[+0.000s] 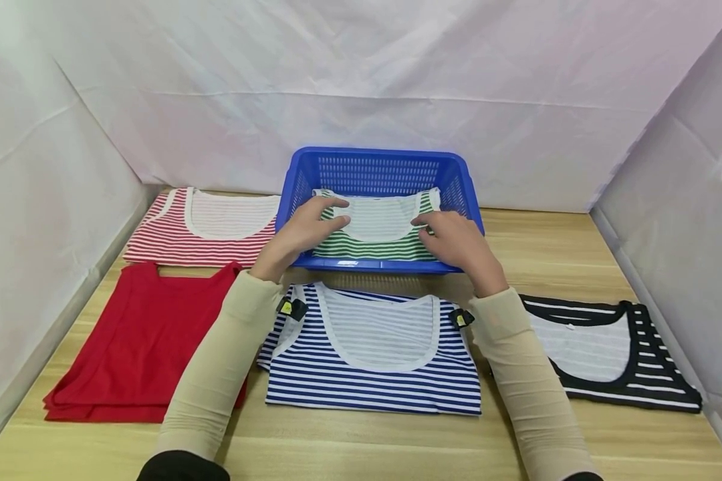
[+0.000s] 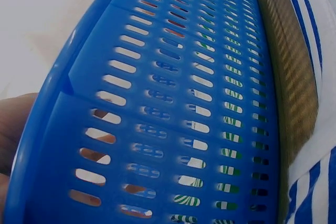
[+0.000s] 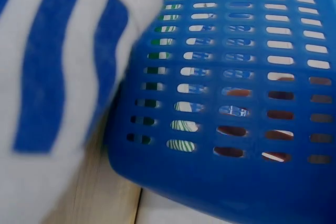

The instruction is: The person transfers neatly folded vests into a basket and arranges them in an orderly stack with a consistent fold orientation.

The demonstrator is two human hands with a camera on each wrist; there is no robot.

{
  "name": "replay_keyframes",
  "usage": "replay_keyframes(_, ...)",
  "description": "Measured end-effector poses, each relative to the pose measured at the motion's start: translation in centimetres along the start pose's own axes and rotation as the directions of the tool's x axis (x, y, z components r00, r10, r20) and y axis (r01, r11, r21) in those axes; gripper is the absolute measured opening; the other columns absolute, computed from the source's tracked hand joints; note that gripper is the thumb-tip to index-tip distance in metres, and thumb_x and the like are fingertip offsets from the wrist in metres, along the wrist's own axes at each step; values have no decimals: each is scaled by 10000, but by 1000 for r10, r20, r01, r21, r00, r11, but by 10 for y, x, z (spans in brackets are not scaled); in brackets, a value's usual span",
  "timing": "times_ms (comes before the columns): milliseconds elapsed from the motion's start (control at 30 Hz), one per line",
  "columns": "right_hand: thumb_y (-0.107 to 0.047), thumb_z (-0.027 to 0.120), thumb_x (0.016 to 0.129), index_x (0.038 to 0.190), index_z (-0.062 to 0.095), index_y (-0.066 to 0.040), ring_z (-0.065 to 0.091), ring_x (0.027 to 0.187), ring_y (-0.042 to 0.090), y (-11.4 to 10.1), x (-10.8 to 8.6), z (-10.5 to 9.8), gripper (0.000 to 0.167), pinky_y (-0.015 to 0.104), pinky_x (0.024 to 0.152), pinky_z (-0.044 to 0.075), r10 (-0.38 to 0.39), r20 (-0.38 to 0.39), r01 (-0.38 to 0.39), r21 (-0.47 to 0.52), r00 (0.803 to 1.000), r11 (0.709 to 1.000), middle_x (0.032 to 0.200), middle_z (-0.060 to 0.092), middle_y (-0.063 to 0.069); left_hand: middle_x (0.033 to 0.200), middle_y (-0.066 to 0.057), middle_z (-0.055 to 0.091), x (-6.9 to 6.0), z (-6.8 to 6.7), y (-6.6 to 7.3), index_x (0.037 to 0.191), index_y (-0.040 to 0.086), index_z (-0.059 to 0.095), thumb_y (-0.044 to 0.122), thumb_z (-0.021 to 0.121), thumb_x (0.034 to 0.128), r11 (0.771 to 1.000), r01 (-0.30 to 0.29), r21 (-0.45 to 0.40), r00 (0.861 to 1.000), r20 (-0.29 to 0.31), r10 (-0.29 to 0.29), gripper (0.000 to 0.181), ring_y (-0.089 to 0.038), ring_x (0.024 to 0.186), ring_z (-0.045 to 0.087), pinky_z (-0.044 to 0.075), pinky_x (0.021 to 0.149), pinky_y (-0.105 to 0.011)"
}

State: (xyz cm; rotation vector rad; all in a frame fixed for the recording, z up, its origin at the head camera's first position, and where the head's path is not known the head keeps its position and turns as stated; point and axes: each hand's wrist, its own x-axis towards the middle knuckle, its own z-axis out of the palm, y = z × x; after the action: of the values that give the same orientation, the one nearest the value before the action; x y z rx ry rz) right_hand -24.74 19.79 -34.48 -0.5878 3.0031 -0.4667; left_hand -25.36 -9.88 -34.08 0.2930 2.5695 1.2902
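A green-and-white striped top (image 1: 373,250) lies folded in the blue basket (image 1: 378,266). Over its left part is my left hand (image 1: 305,228), thumb and forefinger apart, nothing visibly held. My right hand (image 1: 457,243) is over the top's right part, its fingers slightly bent; whether they touch the cloth is unclear. Through the slots of the basket wall (image 2: 173,93) in the left wrist view, green stripes show, with part of my left hand (image 2: 14,129) past the rim. The right wrist view has the basket (image 3: 252,177) too, with skin seen through its slots.
A blue-and-white striped top (image 1: 373,387) lies in front of the basket, under my wrists. Red-and-white striped (image 1: 198,250) and red (image 1: 138,341) tops are at the left, a black-and-white one (image 1: 644,367) at the right. White cloth walls (image 1: 361,87) surround the wooden table (image 1: 313,444).
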Motion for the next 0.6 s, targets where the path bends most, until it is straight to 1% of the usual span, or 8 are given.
replay_keyframes(67,-187,515,1024,1313,711,-107,517,690,262,-1,0,0,358,367,555,350,0,-36,0,5,999,1000,1256,737,128,1648,-73,388,1,0,0,1491,165,547,339,582,1048,1000,-12,-10,999,-39,12,477,-286,1575,269,254,1263,-550)
replay_keyframes(100,-183,518,1021,1301,716,-106,500,670,257,-1,0,1,352,355,539,324,2,-60,-2,6,998,1000,1253,737,129,1642,-70,394,1,-1,0,1478,170,561,334,586,1047,1000,-18,-17,998,-64,17,462,-282,1571,277,256,1263,-544)
replay_keyframes(133,-179,527,1017,1287,724,-105,495,656,237,-1,0,1,342,339,529,315,0,-88,1,5,996,1000,1282,729,125,1637,-70,398,2,-1,0,1465,178,574,329,591,1045,999,-28,-25,996,-87,26,446,-279,1567,284,263,1260,-542)
replay_keyframes(233,-162,538,1013,1238,747,-109,467,586,227,0,-2,1,312,326,501,294,-7,-166,10,13,986,1000,1220,750,126,1611,-67,425,1,-2,0,1421,192,612,311,593,1044,996,-67,-63,987,-150,57,396,-278,1522,368,336,1218,-534)
replay_keyframes(300,-152,538,1010,1212,758,-103,436,546,217,0,-3,1,302,320,484,283,-13,-202,17,18,979,1000,1153,765,125,1563,-68,490,0,-3,0,1390,192,637,294,593,1042,989,-107,-102,977,-194,86,365,-277,1441,480,422,1145,-520)
replay_keyframes(433,-146,537,1006,1188,768,-89,408,509,207,-2,-4,-2,300,314,467,265,-21,-232,25,13,973,1000,988,770,121,1375,-101,651,-3,-5,1,1347,155,666,260,581,1045,965,-187,-183,954,-269,134,331,-297,1170,674,542,970,-502)
replay_keyframes(500,-147,533,1004,1181,771,-88,399,501,202,-4,-4,-5,303,312,464,259,-19,-241,20,3,970,1000,909,756,114,1291,-112,688,-3,-6,3,1329,136,675,244,572,1048,951,-218,-218,942,-301,147,319,-295,1086,700,563,946,-500)
replay_keyframes(600,-145,534,1000,1165,778,-89,380,489,196,-6,-4,-10,300,308,461,249,-16,-268,15,-6,963,1000,761,692,94,1269,-97,685,-4,-8,6,1292,106,687,217,556,1056,935,-247,-255,925,-349,149,291,-256,1047,709,581,947,-479)
